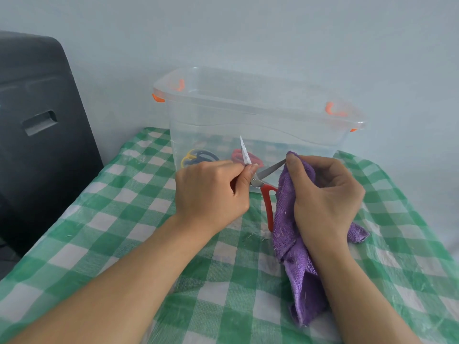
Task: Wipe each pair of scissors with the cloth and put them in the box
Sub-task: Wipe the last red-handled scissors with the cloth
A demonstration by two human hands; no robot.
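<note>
Red-handled scissors (pixel 268 204) are held with the blades spread apart in front of the clear plastic box (pixel 248 115). My left hand (pixel 211 192) pinches one blade near the pivot, its tip pointing up. My right hand (pixel 325 192) holds the purple cloth (pixel 295 247) and pinches it over the tip of the other blade. One red handle shows below the pivot; the other is hidden. Inside the box lie scissors with yellow and dark blue handles (pixel 196 156) and a red-handled pair (pixel 238 155).
The box has orange latches and stands at the back of a table under a green-and-white checked cloth (pixel 124 232). A black chair back (pixel 37 120) stands at the left. A pale wall is behind.
</note>
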